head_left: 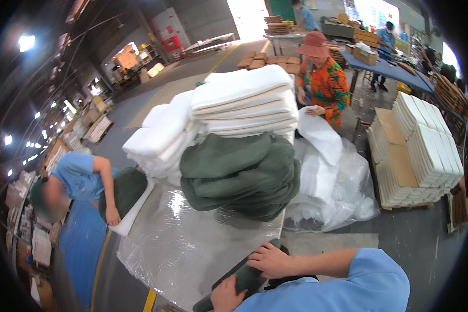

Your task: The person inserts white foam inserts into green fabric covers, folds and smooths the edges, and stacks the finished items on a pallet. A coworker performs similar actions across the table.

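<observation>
My left hand (226,295) and my right hand (269,260) are both on a dark green fabric piece (248,280), which looks like a cushion cover, at the near edge of the plastic-covered table (177,249). The fingers of both hands curl over it, left hand lower and right hand nearer its upper end. My body hides part of the piece. Farther up the table lies a heap of similar dark green pieces (234,174), loosely piled. Behind the heap stand stacks of thick white pads (244,96), with more white pads (158,130) to the left.
At left, a co-worker (83,174) handles a green piece with a white pad. Another person (322,86) in a red hat holds a white sheet (320,135) beyond the table. Clear plastic bags (353,192) lie right, near stacked white pads (416,151) with cardboard.
</observation>
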Demonstrator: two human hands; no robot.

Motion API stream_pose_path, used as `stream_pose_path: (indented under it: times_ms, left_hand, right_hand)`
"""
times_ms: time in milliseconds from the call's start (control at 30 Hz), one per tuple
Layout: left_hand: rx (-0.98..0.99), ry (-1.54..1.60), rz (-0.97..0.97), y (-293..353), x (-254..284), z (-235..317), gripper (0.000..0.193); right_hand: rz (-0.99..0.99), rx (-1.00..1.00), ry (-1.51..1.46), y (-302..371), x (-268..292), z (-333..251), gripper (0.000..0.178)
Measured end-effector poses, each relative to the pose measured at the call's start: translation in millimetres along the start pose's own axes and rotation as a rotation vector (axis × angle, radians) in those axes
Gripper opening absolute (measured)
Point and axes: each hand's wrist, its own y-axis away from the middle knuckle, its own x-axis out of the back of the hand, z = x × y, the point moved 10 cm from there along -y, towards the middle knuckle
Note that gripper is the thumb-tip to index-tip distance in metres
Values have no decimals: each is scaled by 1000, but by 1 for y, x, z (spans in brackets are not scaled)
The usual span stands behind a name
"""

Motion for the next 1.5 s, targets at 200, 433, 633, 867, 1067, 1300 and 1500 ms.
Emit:
stream_pose_path:
  times_ms: [200,433,633,867,1067,1300,1500]
  left_hand:
    - [168,340,-454,13,-19,22,84]
    - [-4,471,-568,4,-73,4,84]
    - [124,327,-468,-3,-131,-38,70]
    - [267,67,-356,-24,-131,-70,72]
    - [83,79,-391,7,-79,-36,71]
    - [220,143,-508,28,-101,-44,68]
    - [449,199,-515,71,-63,-155,79]
  right_hand:
    - [-702,13,-43,21,-65,-26,74]
    - [-1090,118,-368,38,-110,-7,107]
    - [-1099,-4,-330,30,-135,6,100]
    - [-928,-260,-117,10,-141,41,86]
    - [-955,-155,-146,12,-109,7,82]
    - [-955,-272,-170,23,-136,25,80]
    - [-824,-645,-211,23,-78,98,118]
